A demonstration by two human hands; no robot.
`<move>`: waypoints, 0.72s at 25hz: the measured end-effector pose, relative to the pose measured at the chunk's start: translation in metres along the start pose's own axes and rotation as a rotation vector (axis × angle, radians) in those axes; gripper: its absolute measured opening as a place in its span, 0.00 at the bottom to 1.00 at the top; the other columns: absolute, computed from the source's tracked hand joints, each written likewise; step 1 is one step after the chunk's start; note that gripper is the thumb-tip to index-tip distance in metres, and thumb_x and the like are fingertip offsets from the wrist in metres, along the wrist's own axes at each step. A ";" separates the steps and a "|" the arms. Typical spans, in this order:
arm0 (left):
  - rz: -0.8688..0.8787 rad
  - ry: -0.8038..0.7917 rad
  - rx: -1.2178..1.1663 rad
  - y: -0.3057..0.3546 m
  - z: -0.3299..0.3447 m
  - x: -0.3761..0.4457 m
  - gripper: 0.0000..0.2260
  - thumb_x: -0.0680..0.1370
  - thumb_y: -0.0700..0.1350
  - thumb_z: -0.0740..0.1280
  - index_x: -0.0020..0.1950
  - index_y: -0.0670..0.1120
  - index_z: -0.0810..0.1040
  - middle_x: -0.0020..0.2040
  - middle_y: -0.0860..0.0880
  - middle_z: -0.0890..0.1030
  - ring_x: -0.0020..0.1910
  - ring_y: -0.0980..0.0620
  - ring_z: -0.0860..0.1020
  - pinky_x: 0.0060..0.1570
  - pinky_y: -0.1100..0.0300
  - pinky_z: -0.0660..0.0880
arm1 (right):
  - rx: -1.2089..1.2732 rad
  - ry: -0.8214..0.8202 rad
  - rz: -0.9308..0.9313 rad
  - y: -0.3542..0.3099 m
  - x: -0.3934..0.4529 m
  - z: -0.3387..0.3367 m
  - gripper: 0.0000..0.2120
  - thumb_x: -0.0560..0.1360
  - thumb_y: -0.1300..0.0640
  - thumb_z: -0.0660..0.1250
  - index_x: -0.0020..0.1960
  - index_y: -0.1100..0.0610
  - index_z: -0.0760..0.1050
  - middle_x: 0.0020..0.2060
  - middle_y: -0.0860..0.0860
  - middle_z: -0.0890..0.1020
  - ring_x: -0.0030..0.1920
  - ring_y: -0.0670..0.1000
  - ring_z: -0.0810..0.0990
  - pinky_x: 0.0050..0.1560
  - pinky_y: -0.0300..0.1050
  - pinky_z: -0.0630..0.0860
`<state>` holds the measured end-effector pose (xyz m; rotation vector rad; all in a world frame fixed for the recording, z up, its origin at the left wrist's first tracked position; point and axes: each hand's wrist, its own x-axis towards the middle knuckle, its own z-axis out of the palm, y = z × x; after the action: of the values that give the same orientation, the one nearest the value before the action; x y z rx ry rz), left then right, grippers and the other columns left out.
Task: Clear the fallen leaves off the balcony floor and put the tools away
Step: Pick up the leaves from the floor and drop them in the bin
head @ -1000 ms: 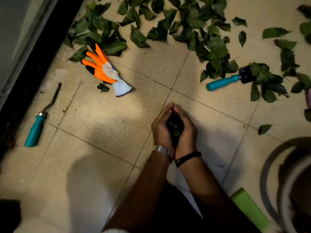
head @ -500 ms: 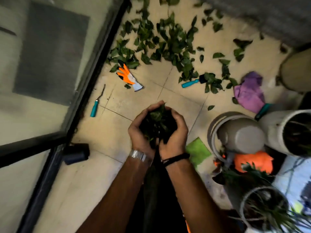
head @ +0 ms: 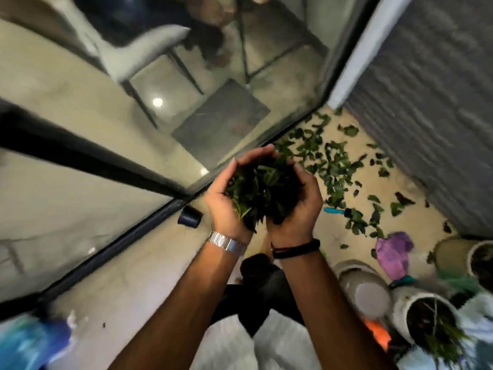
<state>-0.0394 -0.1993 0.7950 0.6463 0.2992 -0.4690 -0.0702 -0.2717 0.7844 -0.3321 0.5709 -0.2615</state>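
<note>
**Cupped handful of leaves lifted well above the balcony floor**

The view has swung since half a second ago: the glass door (head: 112, 145) now fills the left and top, and the tiled floor (head: 149, 265) shows only as a strip along its black frame. The orange glove and the hook tool seen earlier are out of view. The scattered leaves (head: 333, 166) lie farther away, against the grey wall (head: 432, 108), with the teal-handled trowel (head: 336, 210) among them and a purple cloth (head: 394, 252) nearby. Pots (head: 365, 289) crowd the lower right.

Both hands remain joined in a bowl, raised higher than before. The left hand (head: 226, 198) and right hand (head: 301, 206) curl inward, heels pressed close, fingers bent round a dark leaf bundle (head: 262, 190) that fills the hollow between them.
</note>
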 end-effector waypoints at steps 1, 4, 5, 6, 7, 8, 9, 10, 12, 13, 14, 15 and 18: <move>0.068 0.006 -0.042 0.018 -0.001 -0.010 0.20 0.78 0.49 0.58 0.55 0.35 0.81 0.60 0.36 0.80 0.64 0.38 0.75 0.75 0.42 0.64 | -0.012 -0.030 0.046 0.010 -0.007 0.015 0.11 0.71 0.53 0.67 0.47 0.57 0.82 0.48 0.56 0.84 0.51 0.55 0.82 0.56 0.51 0.77; 0.218 0.033 -0.165 0.060 -0.030 -0.047 0.23 0.81 0.52 0.54 0.56 0.36 0.81 0.61 0.36 0.80 0.66 0.38 0.75 0.75 0.43 0.63 | -0.095 -0.108 0.195 0.053 -0.028 0.042 0.11 0.77 0.55 0.62 0.52 0.60 0.79 0.51 0.57 0.82 0.54 0.56 0.81 0.59 0.52 0.76; 0.260 0.034 -0.188 0.070 -0.041 -0.062 0.24 0.82 0.52 0.53 0.57 0.36 0.81 0.62 0.36 0.79 0.66 0.39 0.75 0.74 0.44 0.65 | -0.131 -0.125 0.228 0.068 -0.036 0.046 0.12 0.77 0.55 0.61 0.53 0.61 0.78 0.51 0.58 0.82 0.54 0.57 0.81 0.59 0.52 0.75; 0.321 0.054 -0.211 0.081 -0.056 -0.080 0.25 0.83 0.53 0.52 0.57 0.36 0.81 0.62 0.37 0.80 0.66 0.39 0.75 0.72 0.45 0.66 | -0.176 -0.152 0.277 0.086 -0.050 0.051 0.13 0.78 0.55 0.60 0.53 0.61 0.78 0.51 0.58 0.82 0.54 0.57 0.81 0.60 0.52 0.75; 0.387 0.077 -0.237 0.091 -0.072 -0.101 0.25 0.83 0.52 0.51 0.57 0.37 0.81 0.62 0.37 0.80 0.65 0.39 0.75 0.72 0.45 0.67 | -0.220 -0.189 0.342 0.104 -0.067 0.055 0.13 0.78 0.54 0.60 0.54 0.61 0.78 0.51 0.58 0.82 0.54 0.57 0.81 0.60 0.52 0.76; 0.455 0.093 -0.271 0.100 -0.088 -0.122 0.25 0.83 0.52 0.51 0.58 0.37 0.81 0.63 0.37 0.79 0.66 0.39 0.75 0.73 0.44 0.66 | -0.270 -0.221 0.411 0.121 -0.085 0.060 0.13 0.78 0.54 0.60 0.55 0.61 0.78 0.51 0.57 0.82 0.54 0.57 0.81 0.59 0.52 0.77; 0.522 0.103 -0.313 0.108 -0.104 -0.146 0.24 0.83 0.51 0.51 0.58 0.37 0.81 0.63 0.37 0.79 0.67 0.39 0.74 0.75 0.43 0.63 | -0.328 -0.251 0.479 0.139 -0.105 0.064 0.13 0.79 0.54 0.60 0.55 0.61 0.77 0.50 0.57 0.82 0.53 0.56 0.82 0.56 0.50 0.79; 0.592 0.110 -0.355 0.114 -0.121 -0.170 0.23 0.83 0.51 0.52 0.59 0.37 0.81 0.64 0.37 0.78 0.68 0.38 0.73 0.76 0.41 0.61 | -0.379 -0.280 0.543 0.157 -0.125 0.065 0.13 0.79 0.54 0.59 0.54 0.61 0.77 0.49 0.57 0.83 0.51 0.56 0.82 0.53 0.49 0.80; 0.721 0.162 -0.428 0.124 -0.149 -0.215 0.21 0.83 0.50 0.53 0.60 0.37 0.79 0.64 0.37 0.78 0.68 0.37 0.73 0.76 0.41 0.60 | -0.443 -0.339 0.657 0.193 -0.162 0.063 0.13 0.78 0.54 0.61 0.54 0.60 0.78 0.49 0.57 0.82 0.49 0.55 0.83 0.52 0.48 0.80; 0.763 0.204 -0.463 0.127 -0.159 -0.233 0.21 0.82 0.49 0.54 0.61 0.36 0.78 0.63 0.36 0.78 0.67 0.37 0.74 0.76 0.41 0.62 | -0.461 -0.368 0.706 0.209 -0.174 0.059 0.13 0.78 0.53 0.61 0.54 0.60 0.78 0.49 0.57 0.81 0.50 0.55 0.82 0.54 0.49 0.79; 0.824 0.260 -0.497 0.130 -0.173 -0.254 0.21 0.82 0.49 0.54 0.62 0.35 0.77 0.63 0.36 0.78 0.66 0.38 0.75 0.75 0.42 0.63 | -0.497 -0.401 0.761 0.229 -0.192 0.057 0.13 0.78 0.53 0.61 0.54 0.60 0.78 0.50 0.57 0.81 0.51 0.56 0.81 0.57 0.50 0.77; 0.894 0.310 -0.524 0.132 -0.185 -0.275 0.21 0.83 0.49 0.54 0.63 0.35 0.77 0.63 0.36 0.78 0.66 0.38 0.75 0.75 0.42 0.63 | -0.533 -0.443 0.825 0.248 -0.212 0.055 0.14 0.78 0.52 0.60 0.54 0.60 0.78 0.50 0.57 0.81 0.52 0.56 0.80 0.61 0.51 0.75; 1.072 0.382 -0.669 0.138 -0.225 -0.329 0.21 0.83 0.48 0.54 0.62 0.34 0.78 0.64 0.35 0.78 0.66 0.37 0.75 0.76 0.41 0.62 | -0.679 -0.507 0.985 0.300 -0.265 0.049 0.15 0.76 0.52 0.62 0.55 0.61 0.77 0.51 0.58 0.80 0.55 0.57 0.78 0.71 0.53 0.67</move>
<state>-0.2781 0.1465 0.8268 0.1599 0.3942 0.7734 -0.2122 0.1022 0.8381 -0.6986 0.2472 0.9687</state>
